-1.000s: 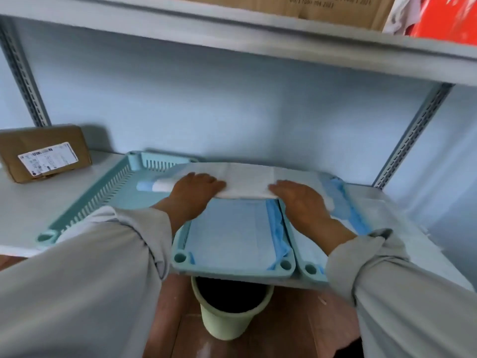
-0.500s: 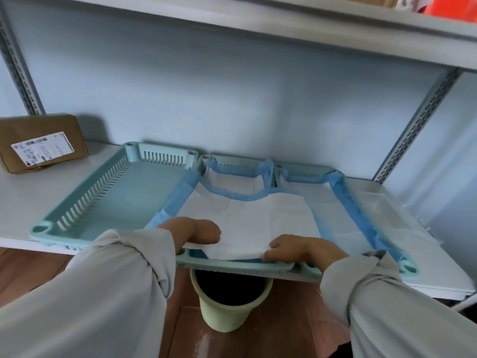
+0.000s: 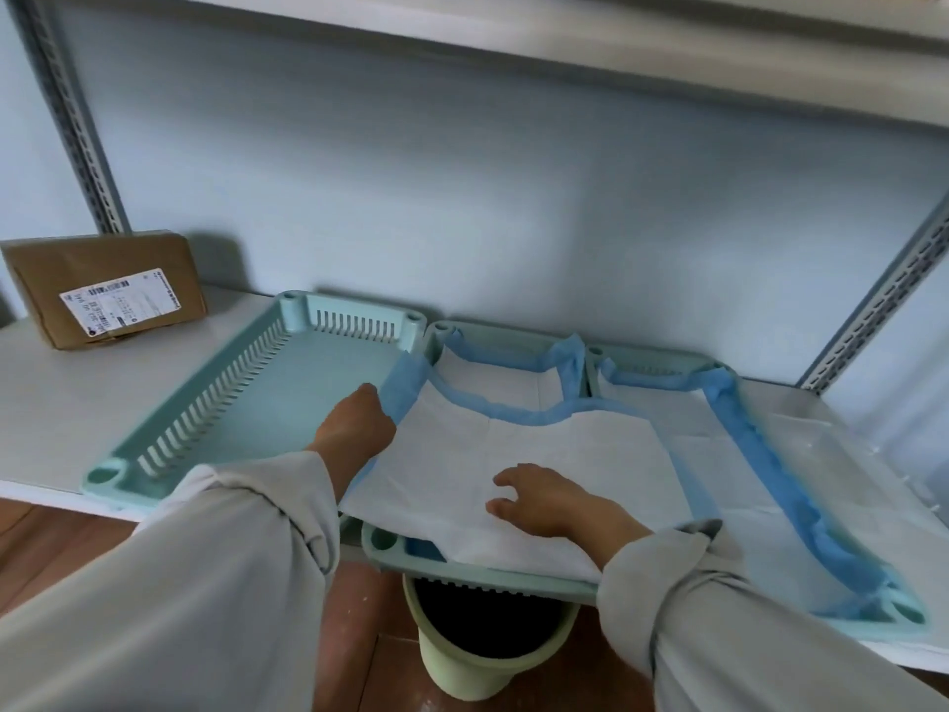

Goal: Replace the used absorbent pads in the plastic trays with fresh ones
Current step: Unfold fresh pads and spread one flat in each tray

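Three pale green plastic trays stand side by side on the white shelf. The left tray [image 3: 169, 444] holds no pad. A white absorbent pad [image 3: 539, 444] with blue borders lies unfolded over the middle tray [image 3: 411, 557], and its left blue edge drapes over into the left tray. My left hand [image 3: 354, 429] grips that left blue edge with curled fingers. My right hand [image 3: 544, 498] rests on the pad's front part, fingers spread and loosely bent. The right tray [image 3: 914, 621] holds another blue-edged pad [image 3: 744, 454].
A brown parcel [image 3: 102, 287] with a white label leans against the wall at the shelf's back left. A light green bin [image 3: 488, 644] stands on the wooden floor under the middle tray. Clear plastic sheets [image 3: 847, 454] lie at the shelf's right end. Slotted uprights frame both sides.
The folded pad has been spread open towards me over the middle tray. My left hand moved up to its left blue edge, and my right hand shifted from the front edge onto the pad's surface.
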Demonstrator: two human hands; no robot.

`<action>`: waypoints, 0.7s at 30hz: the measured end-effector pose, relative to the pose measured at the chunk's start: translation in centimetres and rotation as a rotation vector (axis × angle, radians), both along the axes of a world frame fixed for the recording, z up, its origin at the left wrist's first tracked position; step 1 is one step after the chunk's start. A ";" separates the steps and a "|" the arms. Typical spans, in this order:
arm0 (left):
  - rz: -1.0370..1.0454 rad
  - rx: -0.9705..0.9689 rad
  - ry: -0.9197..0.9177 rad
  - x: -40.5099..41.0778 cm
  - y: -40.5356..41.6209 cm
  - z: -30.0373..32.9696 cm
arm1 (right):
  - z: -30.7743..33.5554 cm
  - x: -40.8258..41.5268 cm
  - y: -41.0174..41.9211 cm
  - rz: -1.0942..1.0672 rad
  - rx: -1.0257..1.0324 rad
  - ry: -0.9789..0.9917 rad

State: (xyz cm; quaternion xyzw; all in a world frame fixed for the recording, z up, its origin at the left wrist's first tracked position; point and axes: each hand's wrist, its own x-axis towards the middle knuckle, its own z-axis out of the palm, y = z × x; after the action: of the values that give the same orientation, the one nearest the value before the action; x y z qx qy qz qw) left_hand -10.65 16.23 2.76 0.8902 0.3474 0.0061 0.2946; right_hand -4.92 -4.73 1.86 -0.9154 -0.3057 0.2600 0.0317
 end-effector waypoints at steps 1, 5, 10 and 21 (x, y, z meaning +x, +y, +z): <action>0.003 -0.013 -0.035 0.4 0.5 0.1 | 0.0 0.1 1.1 0.006 0.040 0.008; 0.015 -0.093 -0.115 2.2 2.3 0.0 | -0.5 1.0 5.1 -0.031 0.200 -0.036; -0.004 -0.201 -0.110 3.4 4.0 -0.2 | -1.4 3.0 10.4 -0.193 0.385 -0.123; 0.030 -0.387 -0.063 2.0 5.1 -0.3 | -0.7 -1.4 14.8 -0.014 0.246 -0.061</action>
State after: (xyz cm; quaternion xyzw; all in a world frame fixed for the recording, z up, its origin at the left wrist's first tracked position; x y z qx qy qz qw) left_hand -8.68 21.38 2.44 0.8112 0.3459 -0.0283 0.4707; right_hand -6.28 10.03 1.13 -0.9142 -0.3297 0.1923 0.1360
